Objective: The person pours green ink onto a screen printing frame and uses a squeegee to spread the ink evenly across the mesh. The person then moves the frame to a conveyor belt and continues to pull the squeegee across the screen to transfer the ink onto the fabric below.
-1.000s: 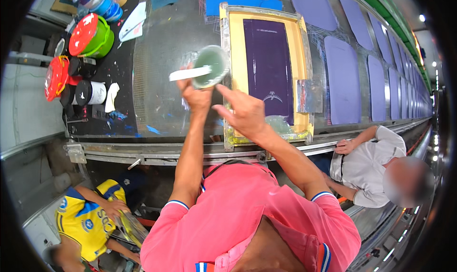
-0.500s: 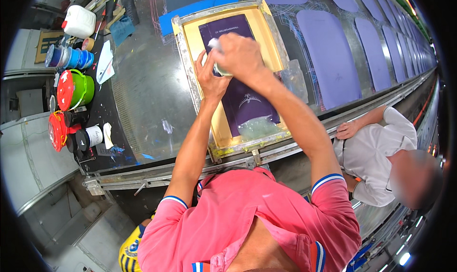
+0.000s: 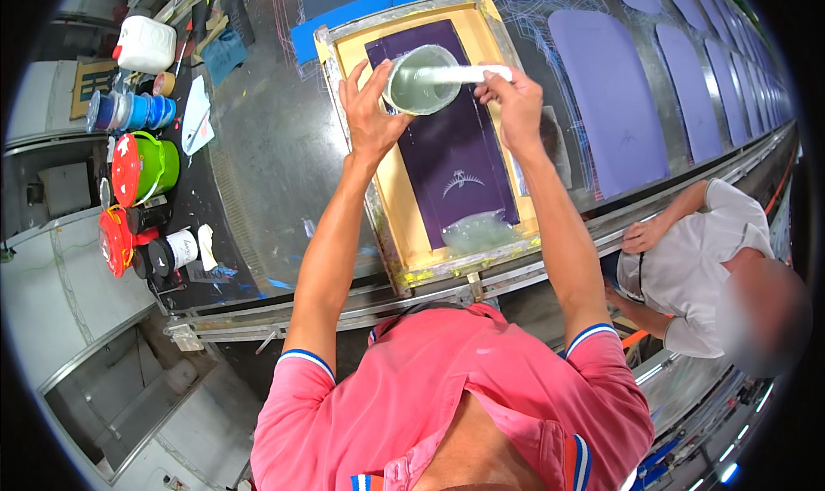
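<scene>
My left hand grips a translucent cup of pale greenish substance, tilted over the upper part of a screen frame. My right hand holds a white flat stick whose end is inside the cup. The metal screen frame has a yellow margin around a dark purple panel with a pale crest. A pool of clear, pale gel lies at the near end of the screen.
On the left stand paint pails, tins, a white jug and blue rolls. Purple pieces line the long table to the right. A co-worker in white leans at the rail.
The cup moved from left of the frame to above the screen. My right hand took hold of the stick and has since shifted right. The yellow-shirted co-worker has left view.
</scene>
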Available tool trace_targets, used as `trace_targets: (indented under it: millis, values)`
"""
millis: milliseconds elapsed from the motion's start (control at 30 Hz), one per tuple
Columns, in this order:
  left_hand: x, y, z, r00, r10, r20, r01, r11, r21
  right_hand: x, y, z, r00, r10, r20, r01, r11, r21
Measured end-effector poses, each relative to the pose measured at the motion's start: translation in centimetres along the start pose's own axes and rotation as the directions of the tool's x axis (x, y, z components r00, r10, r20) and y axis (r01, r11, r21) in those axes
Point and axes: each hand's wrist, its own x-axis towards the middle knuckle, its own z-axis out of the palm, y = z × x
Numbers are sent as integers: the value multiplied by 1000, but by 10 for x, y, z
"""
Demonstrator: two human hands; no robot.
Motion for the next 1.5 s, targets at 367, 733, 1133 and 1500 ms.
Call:
trace_targets:
  millis: [367,733,1133,1500]
  values:
    - [5,5,-9,1000,-11,0,11,1000,7,2,-45,3,1000,-6,-8,6,1000,18]
    - [-12,12,1,983,-183,-5,181,973,-146,-11,-190,11,777,-507,373,628,651,-426]
    - [7,21,-6,1000,11,-7,-11,1000,23,-1,-39,-26,974,-198,112,228,863,-451]
    - [36,25,-17,918,186,349,-319,870,376,6,-26,-48,988,-19,-154,2,994,-111]
